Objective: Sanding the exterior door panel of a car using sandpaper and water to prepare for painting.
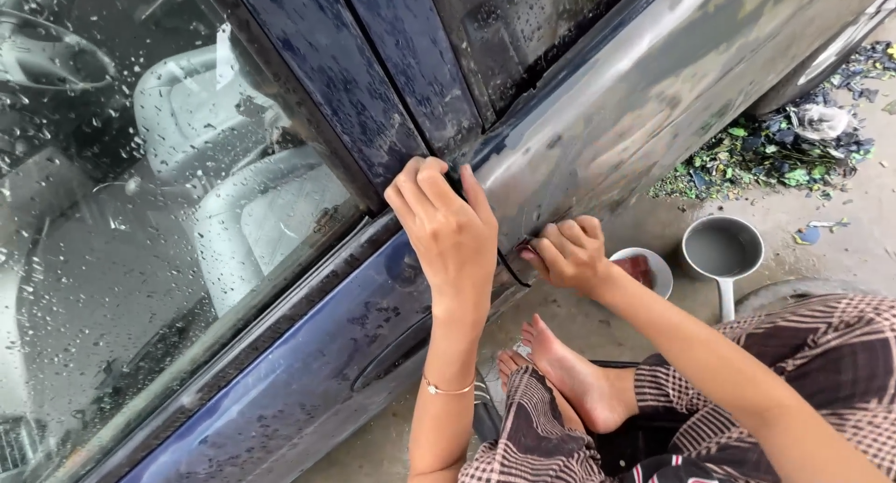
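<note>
Concrete yard floor (653, 231) at the right, littered far right with green and blue paint flakes (775, 152); wet dark-blue car door (308, 352) filling the left and middle, window glass (140, 212) beaded with drops, pale seats visible behind it.

Work apparently partway: right of the door gap, on the rear panel (635, 100), paint already stripped or dulled to bare grey; left of it, on the door below the window, blue coat largely intact with only small worn patches. Most of the front door seemingly left to do, though hard to judge beyond that.

Left hand (448, 231) pressed flat against the pillar base, fingers (420, 180) curled over the edge where the door meets the trim, bracing rather than grasping anything. Right hand (569, 254) clenched, fingertips pinched against the panel near the door gap; something small possibly held there, impossible to say what. Thin dark strip (511, 270) hanging between the two hands, just beside the right thumb, touching the door edge.

Near the right hand on the floor, small bowl (658, 268) with something reddish inside; farther right, grey ladle-like pot (723, 254) holding murky water. Bare feet (569, 371) tucked below.
</note>
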